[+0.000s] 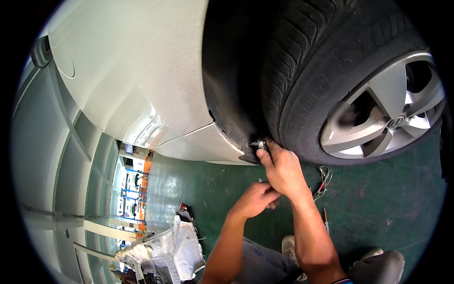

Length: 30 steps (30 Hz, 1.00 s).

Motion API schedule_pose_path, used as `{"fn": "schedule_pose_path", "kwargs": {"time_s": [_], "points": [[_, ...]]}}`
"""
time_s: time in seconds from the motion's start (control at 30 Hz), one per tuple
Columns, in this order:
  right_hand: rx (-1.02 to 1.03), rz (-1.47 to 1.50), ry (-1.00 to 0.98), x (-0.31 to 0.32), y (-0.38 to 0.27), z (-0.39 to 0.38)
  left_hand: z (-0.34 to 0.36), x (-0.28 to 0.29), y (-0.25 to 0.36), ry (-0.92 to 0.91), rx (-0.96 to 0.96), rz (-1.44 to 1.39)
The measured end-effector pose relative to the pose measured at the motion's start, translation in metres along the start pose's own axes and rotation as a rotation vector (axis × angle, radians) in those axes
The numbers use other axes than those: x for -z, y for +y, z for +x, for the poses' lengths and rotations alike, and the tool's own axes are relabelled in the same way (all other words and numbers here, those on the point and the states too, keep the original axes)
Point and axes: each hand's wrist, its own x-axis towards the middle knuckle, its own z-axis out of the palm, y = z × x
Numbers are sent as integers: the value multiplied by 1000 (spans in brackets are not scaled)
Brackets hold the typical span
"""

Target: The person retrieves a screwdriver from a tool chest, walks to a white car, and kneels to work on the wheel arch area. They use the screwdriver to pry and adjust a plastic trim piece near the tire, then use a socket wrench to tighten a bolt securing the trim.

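My right hand [285, 171] is raised to the lower edge of the wheel arch, its fingers closed round a small shiny metal ratchet [259, 144]. The ratchet's tip points left and meets the dark wheel arch liner [236, 128] by the end of the white body panel [156, 75]. Most of its handle is hidden by my fingers. Just below, my left hand [254, 199] hangs beside my right wrist with curled fingers; whether anything is in them is hidden. The black tire [302, 94] stands right behind my right hand.
At the right is the silver alloy wheel [392, 123]. On the green floor [208, 184] lie a tangled cable [323, 182] and a screwdriver-like tool [326, 218], right of my forearm. A silvery metal body part [182, 251] lies at lower left. My shoes and knees are close below.
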Motion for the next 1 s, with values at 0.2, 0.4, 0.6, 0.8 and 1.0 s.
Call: {"fn": "schedule_pose_path", "kwargs": {"time_s": [0.2, 0.4, 0.6, 0.8, 1.0], "points": [[-13, -46, -3, 0, 6, 1, -17, -3, 10, 89, -37, 58], [67, -45, 113, -18, 21, -4, -35, -6, 44, 743, -414, 612], [118, -16, 131, -16, 24, -3, 2, 12, 101, 878, -686, 1306], [109, -50, 112, -16, 28, -2, 33, 24, 79, 854, -676, 1680], [149, -20, 125, -11, 26, -2, 33, 25, 78, 845, -696, 1693]]}}
